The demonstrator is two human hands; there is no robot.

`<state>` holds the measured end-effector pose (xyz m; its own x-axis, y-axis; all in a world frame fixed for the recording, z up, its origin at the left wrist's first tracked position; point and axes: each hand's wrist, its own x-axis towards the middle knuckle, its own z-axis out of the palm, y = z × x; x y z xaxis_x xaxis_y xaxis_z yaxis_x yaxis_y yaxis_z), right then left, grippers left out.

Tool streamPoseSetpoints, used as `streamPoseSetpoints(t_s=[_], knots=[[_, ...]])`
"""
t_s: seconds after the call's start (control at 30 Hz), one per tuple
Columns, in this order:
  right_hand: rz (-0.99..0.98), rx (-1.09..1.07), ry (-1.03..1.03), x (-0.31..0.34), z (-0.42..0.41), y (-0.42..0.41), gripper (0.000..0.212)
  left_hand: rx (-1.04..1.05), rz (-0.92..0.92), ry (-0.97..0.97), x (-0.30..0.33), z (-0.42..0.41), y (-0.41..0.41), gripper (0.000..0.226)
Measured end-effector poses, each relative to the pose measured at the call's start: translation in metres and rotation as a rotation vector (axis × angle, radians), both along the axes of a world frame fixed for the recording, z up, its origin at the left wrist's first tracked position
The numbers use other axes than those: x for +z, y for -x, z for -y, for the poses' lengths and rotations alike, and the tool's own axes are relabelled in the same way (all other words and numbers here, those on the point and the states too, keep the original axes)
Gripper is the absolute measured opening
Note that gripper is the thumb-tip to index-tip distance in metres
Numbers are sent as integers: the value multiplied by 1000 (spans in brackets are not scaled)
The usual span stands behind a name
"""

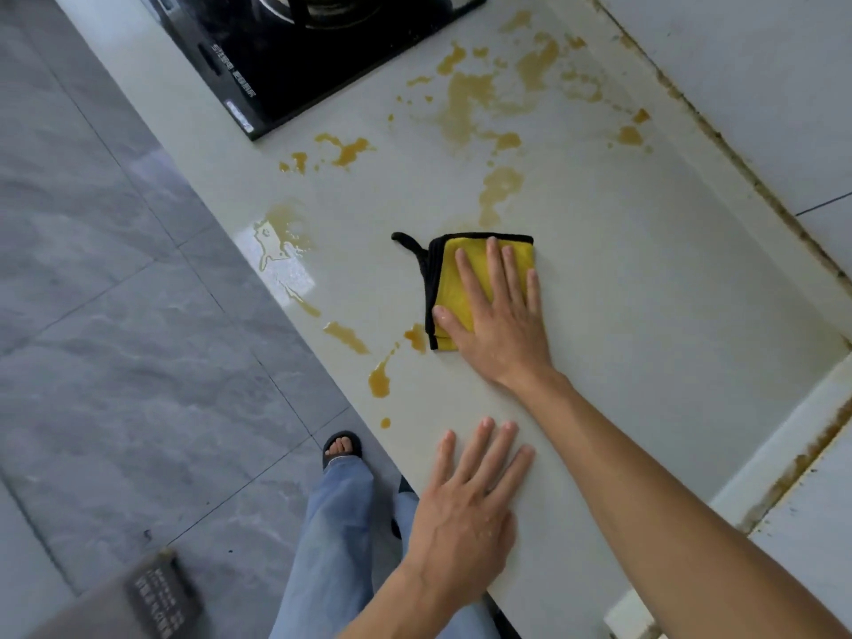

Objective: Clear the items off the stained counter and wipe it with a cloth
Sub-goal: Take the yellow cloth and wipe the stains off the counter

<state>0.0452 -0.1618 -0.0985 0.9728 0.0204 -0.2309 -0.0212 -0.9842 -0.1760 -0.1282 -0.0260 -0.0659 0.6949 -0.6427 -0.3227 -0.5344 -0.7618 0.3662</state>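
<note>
I see my right hand (pixel 500 311) pressed flat, fingers spread, on the folded yellow microfibre cloth with black trim (pixel 461 288), mid-way across the pale glossy counter (pixel 645 269). My left hand (pixel 465 505) lies open, palm down, near the front edge. Amber liquid stains (pixel 475 103) spread far and left, toward the black glass hob (pixel 295 62).
</note>
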Motion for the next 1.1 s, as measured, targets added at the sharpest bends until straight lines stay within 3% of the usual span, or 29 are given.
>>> streamPoseSetpoints(t_s=[0.23,0.33,0.4,0.53,0.83,1.1], knots=[[-34,-95,-7,14,12,30,84,-10,7,-3,2,-2,0,75],[92,-163,-40,32,19,16,80,7,27,-7,4,-3,0,75],[157,-119,-9,41,25,-5,69,19,33,-6,5,-1,1,75],[47,-38,-17,48,33,-36,51,34,-3,-20,7,-1,1,77],[-105,77,-97,56,34,-55,36,62,-55,-12,9,-1,1,79],[104,148,-272,104,58,-44,13,54,-69,23,9,-3,1,78]])
